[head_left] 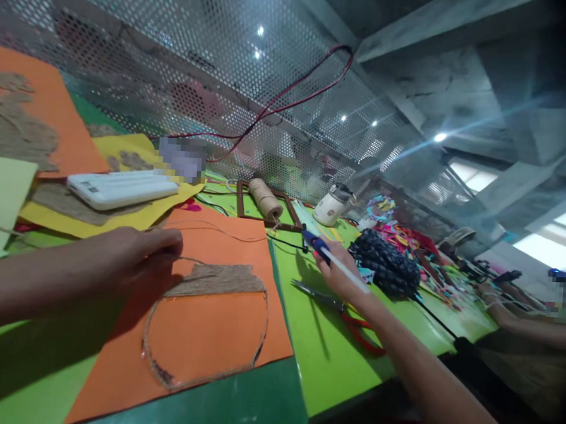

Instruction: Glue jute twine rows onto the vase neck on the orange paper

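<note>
My left hand (133, 258) is closed, its fingertips pinching jute twine (225, 230) above an orange sheet (210, 331). The twine trails right toward a spool (265, 198). On the sheet, a twine outline (198, 380) forms a rounded shape, with a band of twine rows (220, 280) filling its top. My right hand (339, 272) grips a blue hot glue gun (315, 242), its nozzle pointing up and left; a whitish glue stick (349, 270) sticks out toward my wrist. Below that hand lie red-handled scissors (339, 310), blades slightly apart.
A white power bank (123, 190) rests on yellow paper (97, 224). Behind are a brown frame (290, 213), a white flask (333, 205) and a metal mesh (224, 76). A dark patterned bundle (387, 265) lies right, and another person's arm (524, 323) reaches in.
</note>
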`<state>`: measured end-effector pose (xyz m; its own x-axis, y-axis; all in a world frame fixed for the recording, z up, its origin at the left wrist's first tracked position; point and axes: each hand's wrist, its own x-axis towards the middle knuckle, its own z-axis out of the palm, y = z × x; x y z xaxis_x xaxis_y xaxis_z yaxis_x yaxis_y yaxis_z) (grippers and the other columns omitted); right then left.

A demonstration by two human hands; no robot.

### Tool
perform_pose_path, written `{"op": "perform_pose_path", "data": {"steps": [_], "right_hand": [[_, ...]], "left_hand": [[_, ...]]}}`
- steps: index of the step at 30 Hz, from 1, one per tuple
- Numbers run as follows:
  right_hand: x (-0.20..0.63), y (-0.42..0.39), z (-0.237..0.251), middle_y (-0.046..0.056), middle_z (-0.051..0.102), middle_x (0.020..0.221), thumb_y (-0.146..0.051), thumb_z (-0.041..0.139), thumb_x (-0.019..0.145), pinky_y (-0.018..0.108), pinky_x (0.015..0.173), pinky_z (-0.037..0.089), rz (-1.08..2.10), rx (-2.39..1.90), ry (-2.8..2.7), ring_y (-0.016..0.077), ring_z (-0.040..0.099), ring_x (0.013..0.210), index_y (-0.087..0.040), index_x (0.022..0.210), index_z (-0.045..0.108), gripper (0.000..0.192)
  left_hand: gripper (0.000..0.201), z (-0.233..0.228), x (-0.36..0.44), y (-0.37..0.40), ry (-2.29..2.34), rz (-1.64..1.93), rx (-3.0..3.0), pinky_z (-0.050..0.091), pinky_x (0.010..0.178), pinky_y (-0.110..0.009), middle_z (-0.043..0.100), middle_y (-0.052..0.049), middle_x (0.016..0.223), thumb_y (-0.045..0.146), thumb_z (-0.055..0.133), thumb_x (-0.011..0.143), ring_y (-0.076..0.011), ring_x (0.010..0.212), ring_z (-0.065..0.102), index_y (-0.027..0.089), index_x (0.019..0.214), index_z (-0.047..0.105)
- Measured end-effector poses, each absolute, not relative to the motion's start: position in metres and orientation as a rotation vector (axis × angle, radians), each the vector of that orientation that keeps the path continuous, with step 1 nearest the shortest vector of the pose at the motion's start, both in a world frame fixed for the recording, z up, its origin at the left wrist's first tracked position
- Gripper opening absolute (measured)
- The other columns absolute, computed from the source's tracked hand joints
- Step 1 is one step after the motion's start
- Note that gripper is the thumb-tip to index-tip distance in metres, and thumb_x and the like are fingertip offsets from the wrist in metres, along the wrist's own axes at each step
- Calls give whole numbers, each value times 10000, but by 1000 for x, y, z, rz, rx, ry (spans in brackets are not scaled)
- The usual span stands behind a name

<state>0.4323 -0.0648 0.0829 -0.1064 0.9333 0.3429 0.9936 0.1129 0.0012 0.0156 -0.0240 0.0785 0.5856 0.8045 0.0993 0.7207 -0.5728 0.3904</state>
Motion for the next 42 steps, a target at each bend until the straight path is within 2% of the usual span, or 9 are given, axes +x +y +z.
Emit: {"op": "perform_pose_path", "data": {"steps": [5, 11, 16, 21, 23, 25, 30, 35, 42], "right_hand": [[427, -14, 65, 241, 660, 1284, -161, 580, 986, 467, 1080, 472, -435, -1994, -2144, 349, 570, 1234, -48, 1419, 573, 447], [428, 27, 64, 111, 655, 1349, -358, 685, 1024, 506, 1032, 557, -454, -2035, -2154, 276, 650, 1210, -171, 1295, 663, 330], [435, 36, 62, 118, 679, 1294, -319, 732, 988, 505, 1023, 559, -362, -2000, -2138, 278, 664, 1177, -142, 1249, 681, 320], [429, 5, 73, 209, 698, 1169, -125, 716, 879, 546, 1048, 487, -326, -1784, -2065, 368, 608, 1172, -114, 1102, 731, 223], [413, -21, 79, 162, 710, 1061, -173, 660, 942, 489, 967, 519, -300, -1653, -2068, 320, 636, 1057, -156, 994, 728, 87], [391, -50, 82, 82, 702, 914, -207, 612, 997, 378, 844, 540, -240, -1467, -2110, 233, 652, 890, -198, 890, 694, 135], [349, -99, 83, 46, 683, 794, -118, 662, 977, 301, 679, 487, 114, -750, -2176, 168, 617, 734, -181, 905, 697, 102], [353, -102, 75, 65, 703, 801, -145, 737, 949, 338, 700, 479, 243, -737, -2290, 194, 615, 761, -165, 917, 704, 50], [352, -101, 63, 67, 659, 823, -184, 739, 965, 350, 718, 442, 129, -813, -2383, 209, 574, 812, -141, 932, 685, 76]], "left_hand": [[273, 84, 21, -37, 1045, 618, 2436, 497, 807, -314, 776, -54, 982, 381, 409, 1010, -203, 884, 697, 228, 997, 634], [299, 76, 37, -49, 937, 752, 2433, 537, 782, -317, 796, -62, 955, 401, 463, 992, -202, 866, 722, 232, 983, 710], [272, 64, 51, -52, 788, 931, 2455, 508, 691, -280, 761, -55, 847, 393, 523, 980, -171, 754, 686, 218, 880, 706], [273, 59, 59, -58, 706, 982, 2457, 483, 658, -248, 719, -46, 848, 339, 548, 993, -132, 705, 654, 210, 846, 737], [268, 56, 63, -62, 715, 986, 2459, 472, 632, -234, 702, -44, 835, 318, 557, 987, -124, 681, 646, 208, 844, 755], [271, 55, 67, -68, 719, 981, 2490, 467, 625, -224, 686, -42, 816, 295, 556, 985, -122, 678, 646, 203, 829, 758], [292, 57, 72, -75, 771, 938, 2540, 459, 613, -222, 681, -37, 794, 253, 524, 981, -122, 673, 646, 201, 827, 766], [293, 60, 71, -71, 863, 911, 2469, 467, 615, -246, 701, -49, 805, 278, 528, 970, -141, 679, 646, 210, 830, 776], [260, 68, 73, -82, 1018, 750, 2401, 440, 687, -233, 691, 6, 825, 247, 537, 997, -114, 732, 628, 210, 840, 741]]}}
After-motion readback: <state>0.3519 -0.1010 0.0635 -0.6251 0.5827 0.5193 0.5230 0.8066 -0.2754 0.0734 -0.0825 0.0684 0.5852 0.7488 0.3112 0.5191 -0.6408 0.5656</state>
